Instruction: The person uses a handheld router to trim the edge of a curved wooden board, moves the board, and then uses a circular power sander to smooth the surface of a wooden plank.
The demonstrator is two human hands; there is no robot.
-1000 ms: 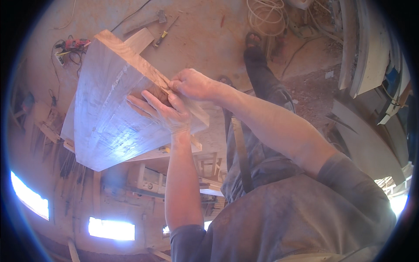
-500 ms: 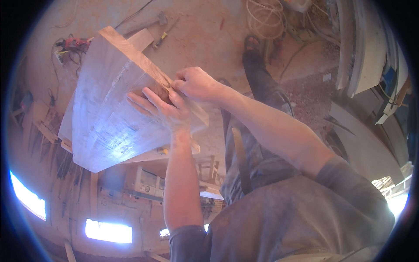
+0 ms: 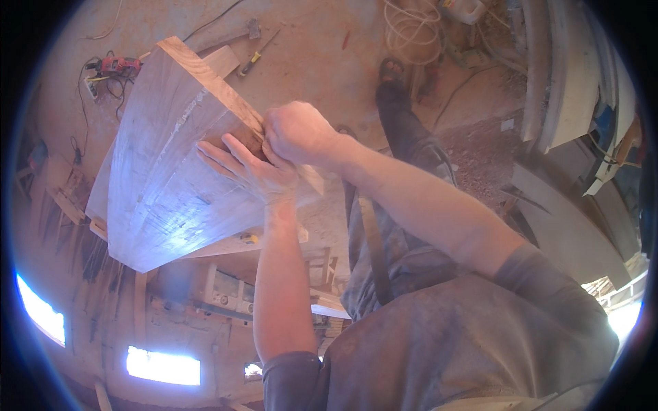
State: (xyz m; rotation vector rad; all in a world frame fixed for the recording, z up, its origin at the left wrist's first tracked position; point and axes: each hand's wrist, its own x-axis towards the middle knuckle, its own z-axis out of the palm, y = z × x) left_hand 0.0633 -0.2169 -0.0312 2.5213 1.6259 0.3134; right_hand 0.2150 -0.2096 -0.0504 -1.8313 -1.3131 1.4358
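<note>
A large pale wooden panel (image 3: 154, 164), made of joined boards, stands before me at the left with its thick edge (image 3: 212, 82) facing up and away. My left hand (image 3: 257, 168) lies against its broad face near the right end, fingers stretched out and spread. Right beside it, my right hand (image 3: 298, 133) is closed in a fist at the end of the thick edge. Whatever it grips, if anything, is hidden behind the knuckles. The two hands touch or nearly touch around the thumb of the left.
On the dusty floor lie a red power tool (image 3: 116, 66) with a cord, a yellow-handled screwdriver (image 3: 250, 65), a hammer (image 3: 253, 29) and a coiled hose (image 3: 411, 31). Curved boards (image 3: 572, 75) lean at the right. A block (image 3: 221, 61) sticks out behind the panel.
My right hand has turned over from a pinch into a fist with the knuckles up, a little further left along the edge. My left hand stays on the panel.
</note>
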